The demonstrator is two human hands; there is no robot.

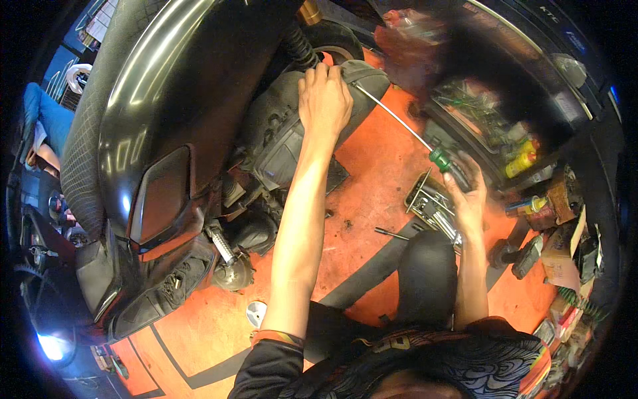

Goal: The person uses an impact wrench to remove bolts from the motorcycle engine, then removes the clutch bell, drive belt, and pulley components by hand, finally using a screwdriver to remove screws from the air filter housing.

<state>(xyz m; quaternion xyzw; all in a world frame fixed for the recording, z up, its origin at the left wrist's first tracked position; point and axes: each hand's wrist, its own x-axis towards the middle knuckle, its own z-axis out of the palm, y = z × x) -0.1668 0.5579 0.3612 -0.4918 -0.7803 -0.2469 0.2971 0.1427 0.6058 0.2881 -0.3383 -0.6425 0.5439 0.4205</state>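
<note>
My left hand (324,100) lies over the upper part of a dusty black engine cover (282,149) on a scooter, its fingers curled round the top edge and their tips partly hidden. In my right hand (470,189) is a long screwdriver (405,128) with a green and dark handle, gripped by the thumb and fingers. Its thin shaft slants up to the left, and the tip meets the cover just right of my left hand. Whether it sits in a screw is too small to tell. A coil shock absorber (300,45) stands just beyond my left hand.
The scooter's glossy black body panel (179,86) fills the left. Below my right hand stands a holder of metal tools (435,209) on the orange floor (372,173). A tool tray (475,110) with a yellow bottle (522,159) is at the right. Another person's blue-clad leg (50,113) shows far left.
</note>
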